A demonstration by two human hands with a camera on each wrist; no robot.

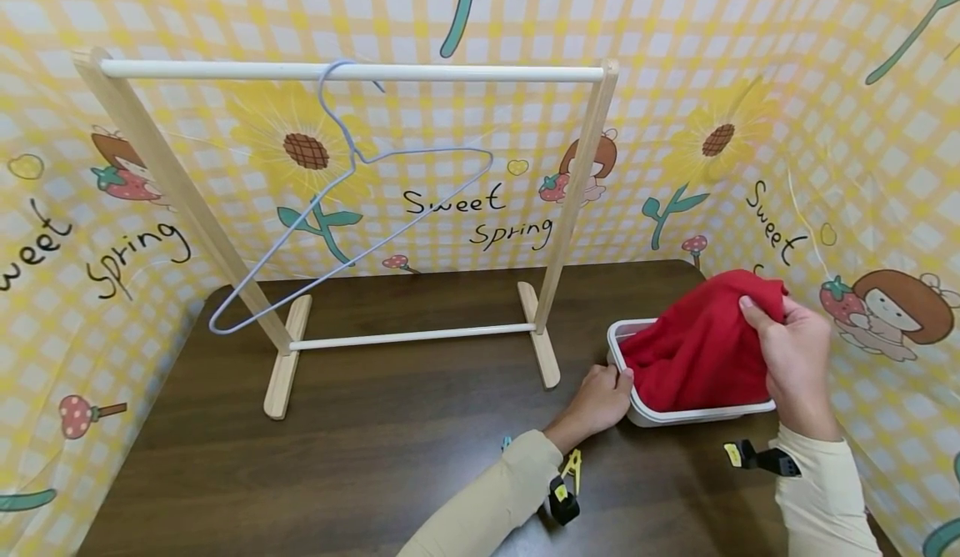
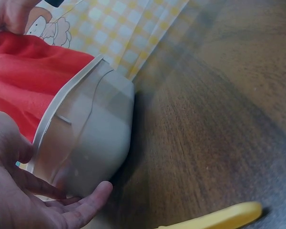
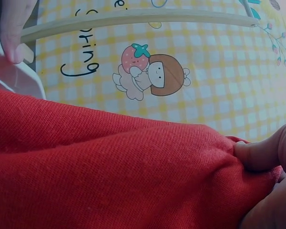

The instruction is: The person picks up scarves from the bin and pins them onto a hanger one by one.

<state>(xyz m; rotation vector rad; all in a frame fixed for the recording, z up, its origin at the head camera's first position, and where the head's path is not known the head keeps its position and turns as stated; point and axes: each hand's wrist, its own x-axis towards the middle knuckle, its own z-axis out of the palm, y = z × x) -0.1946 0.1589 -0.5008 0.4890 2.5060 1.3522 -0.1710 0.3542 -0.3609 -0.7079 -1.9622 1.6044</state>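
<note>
Red cloth (image 1: 697, 340) rises in a slack fold out of a white plastic tub (image 1: 675, 417) on the right of the table. My right hand (image 1: 798, 348) pinches the cloth's upper edge between thumb and fingers. In the right wrist view the cloth (image 3: 109, 167) is drawn into creases at the thumb. At the tub's near left corner, my left hand (image 1: 600, 403) grips the rim. The left wrist view has its thumb at the rim and its fingers against the outer wall of the tub (image 2: 105, 124). The cloth's lower part is hidden inside the tub.
A wooden rack (image 1: 566, 207) with white rods stands at the back of the brown table (image 1: 420, 440). From its top rod hangs a light blue hanger (image 1: 262, 257). A yellow clip (image 1: 573, 467) lies beside the left wrist, partly hidden. Patterned fabric walls enclose the table.
</note>
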